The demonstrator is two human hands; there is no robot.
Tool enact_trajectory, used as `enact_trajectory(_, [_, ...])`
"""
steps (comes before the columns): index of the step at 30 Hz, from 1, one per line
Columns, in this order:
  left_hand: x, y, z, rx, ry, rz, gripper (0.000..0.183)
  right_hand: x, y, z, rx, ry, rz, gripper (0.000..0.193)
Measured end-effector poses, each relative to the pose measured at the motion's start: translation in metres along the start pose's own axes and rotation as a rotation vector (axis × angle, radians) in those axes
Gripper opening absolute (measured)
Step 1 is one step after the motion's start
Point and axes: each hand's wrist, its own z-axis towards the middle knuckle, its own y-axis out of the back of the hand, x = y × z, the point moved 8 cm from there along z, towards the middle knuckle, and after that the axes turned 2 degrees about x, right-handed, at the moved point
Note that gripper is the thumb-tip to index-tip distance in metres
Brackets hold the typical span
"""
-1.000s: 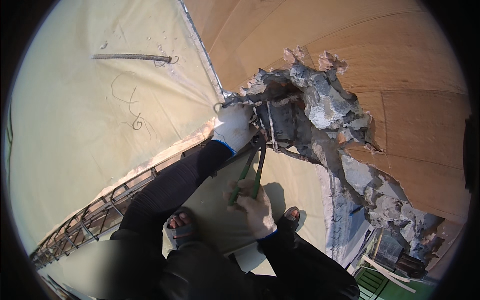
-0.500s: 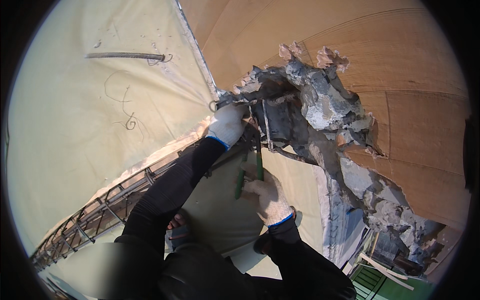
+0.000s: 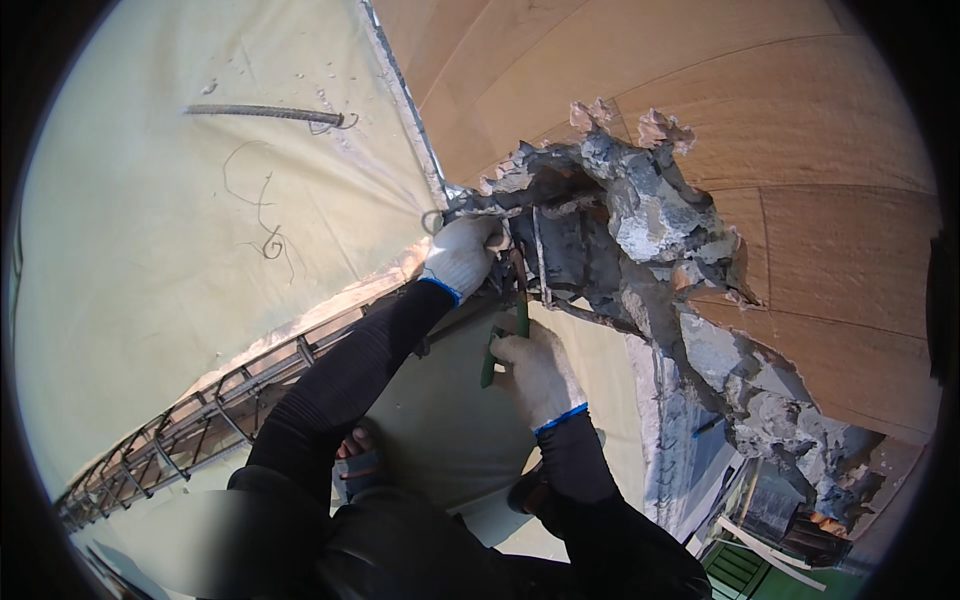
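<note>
My right hand (image 3: 543, 376), in a white knit glove with a blue cuff, is closed round the green handles of a pair of pincers (image 3: 523, 317). The dark head of the tool reaches up among the steel bars beside my other hand. My left hand (image 3: 461, 259), gloved the same way, has its fingers curled at the end of the rebar cage (image 3: 218, 408). What those fingertips hold is hidden. Just right of the pincers, a thin upright bar (image 3: 540, 255) crosses the broken-out hollow in the concrete (image 3: 655, 220).
Ragged concrete edges run down the right side below torn brown wood-look flooring (image 3: 830, 120). On the pale sheeting (image 3: 120, 260) at left lie a short piece of rebar (image 3: 265, 112) and a tangled wire (image 3: 268, 240). My shoe (image 3: 357, 465) shows below the left forearm.
My right hand has moved slightly up with the pincers, and its fingers look more tightly wrapped round the handles. The left hand stays by the bars. The whole view has shifted a little.
</note>
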Motion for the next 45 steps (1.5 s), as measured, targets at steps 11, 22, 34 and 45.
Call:
enact_trajectory(11, [0.002, -0.001, -0.005, -0.076, -0.063, -0.065, 0.017, 0.007, -0.001, -0.002, 0.007, 0.012, 0.087, 0.029])
enact_trajectory(22, [-0.012, 0.028, -0.055, -0.244, 0.456, -0.346, 0.034, 0.016, -0.046, 0.017, 0.580, -0.288, 1.307, 0.022])
enact_trajectory(34, [-0.036, -0.049, -0.072, 0.664, 0.911, -1.702, 0.028, 0.005, -0.083, 0.007, 0.646, -0.203, 1.612, 0.027])
enact_trajectory(45, [-0.036, -0.034, -0.062, 0.594, 0.936, -1.192, 0.032, 0.016, -0.051, -0.015, 0.509, -0.254, 1.126, 0.031])
